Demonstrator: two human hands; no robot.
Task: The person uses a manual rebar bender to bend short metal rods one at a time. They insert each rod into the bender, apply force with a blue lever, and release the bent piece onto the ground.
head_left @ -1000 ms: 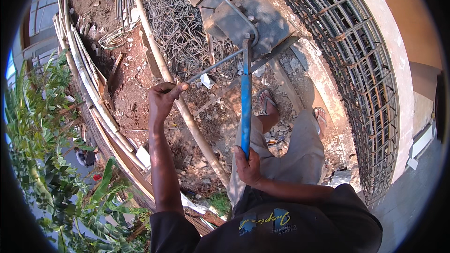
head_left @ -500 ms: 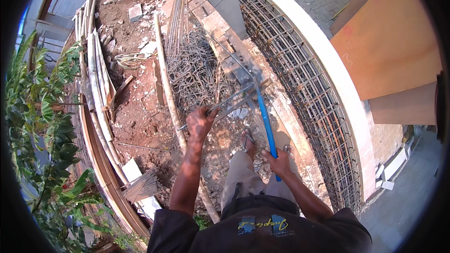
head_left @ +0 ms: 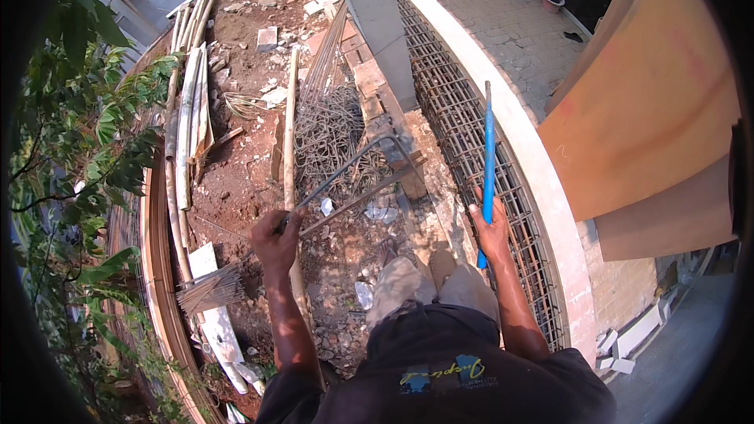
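Observation:
My left hand is closed around the near end of a bent steel rebar. The rebar runs from my fist to the wooden bending bench, where it turns in a corner near the bench's close end. A second length of it comes back toward my hand. My right hand grips the lower part of a blue bending bar. That bar stands off to the right, apart from the rebar, its dark tip pointing away from me over the rebar cage.
A heap of bent rebar stirrups lies left of the bench, beside a long wooden pole. A long rebar cage runs along a white wall edge at the right. Pale pipes and leafy branches are on the left.
My right hand has swung the blue bar off the bench, up and to the right. My left hand has shifted left and slightly down with the rebar, whose bent corner now shows.

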